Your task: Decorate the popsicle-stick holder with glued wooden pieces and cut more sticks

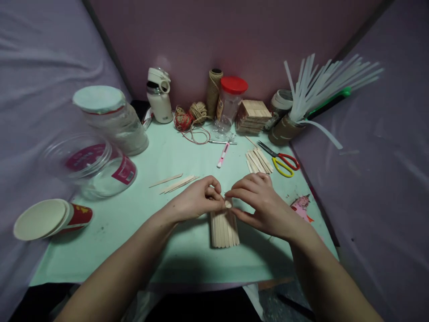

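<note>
In the middle of the table lies a flat panel of craft sticks [225,232], set side by side with rounded ends toward me. Over its far end is a small pale wooden piece with a rounded end [228,204], perhaps the tip of a craft stick. My left hand [201,197] is closed in a pinch at the left side of this piece. From the right, the thumb and forefinger of my right hand [259,203] close around it. My fingers hide much of the panel's far end.
Loose thin sticks [179,183] lie left of my hands. Beyond them are a pink cutter [223,155], a craft stick pile [258,161] and scissors [283,163]. Jars, twine and a glue-stick holder [286,129] line the back; paper cups [42,219] lie left.
</note>
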Motion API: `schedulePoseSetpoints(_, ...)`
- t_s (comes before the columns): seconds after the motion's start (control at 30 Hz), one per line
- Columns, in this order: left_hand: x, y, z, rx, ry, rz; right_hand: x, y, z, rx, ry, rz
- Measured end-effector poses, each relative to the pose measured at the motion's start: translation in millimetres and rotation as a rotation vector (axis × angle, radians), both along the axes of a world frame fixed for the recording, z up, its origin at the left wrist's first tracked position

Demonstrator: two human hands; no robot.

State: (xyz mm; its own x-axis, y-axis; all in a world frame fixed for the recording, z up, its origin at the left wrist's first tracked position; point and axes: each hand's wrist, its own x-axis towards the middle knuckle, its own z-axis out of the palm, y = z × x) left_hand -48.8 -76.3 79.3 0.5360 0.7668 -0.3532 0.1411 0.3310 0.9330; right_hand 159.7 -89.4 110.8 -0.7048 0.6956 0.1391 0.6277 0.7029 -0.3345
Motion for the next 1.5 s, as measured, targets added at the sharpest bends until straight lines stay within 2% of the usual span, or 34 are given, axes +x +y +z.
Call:
schedulePoseSetpoints(0.37,0,-1,2.8,0.044,0.072,-0.045,-1,-3,-7.6,-0.055,0.062,-0.018)
schedulePoseSetpoints(0.6,-13,-13,6.1,0.09,0.029,0.062,7,-14,-27.1,-0.157,0.254,-0.187)
schedulePoseSetpoints(0.7,-21,-22,-4.6,0.235,0.139,0.063,6,-18,-35.8,-0.199,0.318,-0.26)
schedulePoseSetpoints(0.77,-26,-28,-17.7,0.32,0.209,-0.005,4,-20,-39.9,-0.224,0.331,-0.298)
schedulePoseSetpoints(0.87,-31,-39,-39.6,0.325,0.241,-0.12,-2,-23,-44.4,-0.255,0.34,-0.32)
schedulePoseSetpoints(0.97,-29,-49,-53.5,0.309,0.25,-0.137,-7,-25,-48.8,-0.284,0.376,-0.334)
schedulePoseSetpoints(1.17,-17,-56,-56.3,0.343,0.251,-0.081,-7,-28,-52.9,-0.318,0.494,-0.354)
schedulePoseSetpoints(1.33,-7,-57,-58.4,0.42,0.235,-0.064,0,-30,-51.8,-0.323,0.491,-0.407)
schedulePoseSetpoints(1.5,-4,-56,-58.0,0.429,0.239,-0.06,3,-29,-54.7,-0.358,0.488,-0.433)
